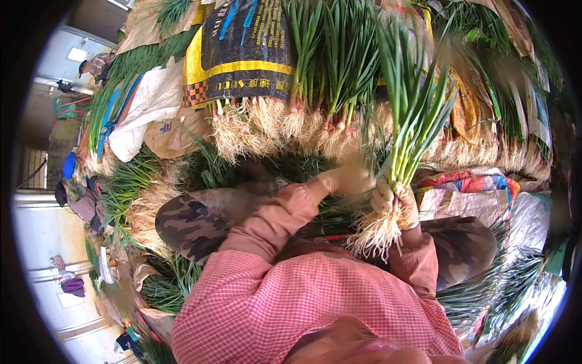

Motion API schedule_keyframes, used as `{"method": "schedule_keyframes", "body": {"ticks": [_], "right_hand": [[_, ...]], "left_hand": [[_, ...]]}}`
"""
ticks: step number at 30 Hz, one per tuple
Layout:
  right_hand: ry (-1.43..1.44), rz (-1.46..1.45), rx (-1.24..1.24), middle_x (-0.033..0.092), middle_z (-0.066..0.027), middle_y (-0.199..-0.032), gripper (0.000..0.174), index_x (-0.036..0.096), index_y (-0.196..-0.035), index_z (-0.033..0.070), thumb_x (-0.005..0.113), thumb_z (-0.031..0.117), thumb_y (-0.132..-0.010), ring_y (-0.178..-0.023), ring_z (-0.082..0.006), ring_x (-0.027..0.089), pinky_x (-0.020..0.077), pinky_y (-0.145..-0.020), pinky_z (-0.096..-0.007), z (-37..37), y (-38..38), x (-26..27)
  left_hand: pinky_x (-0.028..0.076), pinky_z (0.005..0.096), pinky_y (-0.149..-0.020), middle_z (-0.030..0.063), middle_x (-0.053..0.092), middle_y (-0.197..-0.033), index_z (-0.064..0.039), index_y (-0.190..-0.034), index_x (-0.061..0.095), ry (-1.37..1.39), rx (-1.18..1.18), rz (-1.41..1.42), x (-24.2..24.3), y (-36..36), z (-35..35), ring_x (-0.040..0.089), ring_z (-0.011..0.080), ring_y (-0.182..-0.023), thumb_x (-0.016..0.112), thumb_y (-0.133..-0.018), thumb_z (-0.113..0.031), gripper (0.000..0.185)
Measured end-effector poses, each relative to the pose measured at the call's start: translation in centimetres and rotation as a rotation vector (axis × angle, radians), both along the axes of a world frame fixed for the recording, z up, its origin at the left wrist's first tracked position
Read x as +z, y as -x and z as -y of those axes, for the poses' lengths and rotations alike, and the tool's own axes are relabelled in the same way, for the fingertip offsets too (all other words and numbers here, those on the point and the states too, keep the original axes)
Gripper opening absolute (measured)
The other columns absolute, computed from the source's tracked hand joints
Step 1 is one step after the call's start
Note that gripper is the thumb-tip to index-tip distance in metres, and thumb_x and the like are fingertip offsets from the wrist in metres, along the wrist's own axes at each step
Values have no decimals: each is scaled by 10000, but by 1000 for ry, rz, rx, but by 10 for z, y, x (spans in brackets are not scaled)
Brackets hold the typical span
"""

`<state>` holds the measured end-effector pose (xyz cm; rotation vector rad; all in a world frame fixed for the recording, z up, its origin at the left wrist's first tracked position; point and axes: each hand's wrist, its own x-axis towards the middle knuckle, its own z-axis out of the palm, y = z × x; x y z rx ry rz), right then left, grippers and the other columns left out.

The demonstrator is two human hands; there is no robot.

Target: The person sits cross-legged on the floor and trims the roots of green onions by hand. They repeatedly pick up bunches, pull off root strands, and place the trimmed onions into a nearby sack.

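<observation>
My right hand point(403, 207), in a pale glove, is shut around a bunch of green-leaved allium plants point(402, 159), just above their roots. The leaves point up and away, and pale stringy roots hang below the fist. My left hand point(352, 178), also gloved, is motion-blurred just left of the bunch; its fingers cannot be made out. Beyond both hands lies a row of similar plants point(338, 82) with their roots towards me. A black and yellow woven sack point(248, 50) covers part of that row.
Camouflage-clad knees point(193, 223) flank the work. Loose green leaves point(209, 166) lie between them and the row. More rooted bundles point(152, 214) are at left, a pale sack point(459, 204) at right. Other people point(97, 66) are at the far left.
</observation>
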<state>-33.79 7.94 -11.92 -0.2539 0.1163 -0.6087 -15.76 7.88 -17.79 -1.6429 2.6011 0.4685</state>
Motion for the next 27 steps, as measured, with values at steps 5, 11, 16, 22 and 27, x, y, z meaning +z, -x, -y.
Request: {"method": "schedule_keyframes", "body": {"ticks": [5,11,16,22,27], "right_hand": [[-122,93,-4,505,-39,-774,227,488,-1017,61,585,161,-837,-647,-135,485,413,-534,-275,17,-3,-20],[-269,-454,0,620,-78,-850,252,562,-1058,18,560,148,-842,-718,-221,608,532,-635,-352,13,-11,-44],[-76,-561,-132,576,-27,-665,139,577,-917,25,615,98,-805,-516,-133,540,459,-496,-236,3,-14,-32],[200,-731,-300,590,-40,-682,91,580,-886,4,569,18,-797,-510,-92,509,373,-443,-195,-4,-33,-14],[171,-581,-226,623,-67,-724,117,599,-908,-27,574,17,-802,-576,-112,562,433,-495,-214,-9,-30,-4]], "left_hand": [[462,330,-635,85,548,-797,-14,-997,495,299,780,-98,59,-57,33,564,175,-799,601,-827,-210,280],[487,322,-542,105,512,-817,2,-1014,461,-94,1004,-71,80,-82,72,545,192,-682,341,-951,-215,256],[379,244,-371,51,522,-658,11,-1069,530,308,1128,-405,134,-103,53,451,111,-476,352,-959,-282,359],[328,222,-317,23,526,-587,-54,-886,578,-32,810,-956,77,-41,0,427,77,-426,283,-943,-461,506],[444,397,-500,122,556,-600,-24,-857,565,127,725,-621,21,-5,-15,549,282,-533,304,-930,-473,524]]}}
